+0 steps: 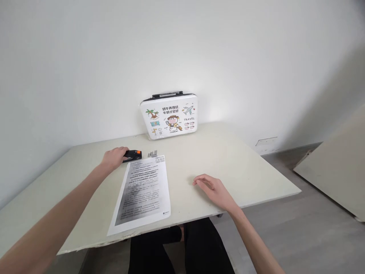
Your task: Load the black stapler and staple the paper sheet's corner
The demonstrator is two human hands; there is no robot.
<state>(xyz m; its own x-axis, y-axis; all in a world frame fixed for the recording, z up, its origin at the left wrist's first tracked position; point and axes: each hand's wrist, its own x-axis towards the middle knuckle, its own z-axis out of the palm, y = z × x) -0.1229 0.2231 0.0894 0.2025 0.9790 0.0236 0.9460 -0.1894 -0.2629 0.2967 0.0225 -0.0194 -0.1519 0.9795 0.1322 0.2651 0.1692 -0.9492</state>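
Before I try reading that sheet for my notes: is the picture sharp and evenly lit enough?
Head view: printed sheet shows text too small and soft to read, greyer toward its near end; table edges bow from wide-angle distortion; light is soft and even, with faint shadows under the right hand and by the left hand on the stapler.

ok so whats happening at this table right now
A person sits at a pale table. Their left hand is on a black and orange stapler just beyond the top of a printed sheet of paper. A small strip of staples lies beside it. The right hand rests open on the table. A cartoon-printed case stands against the wall.
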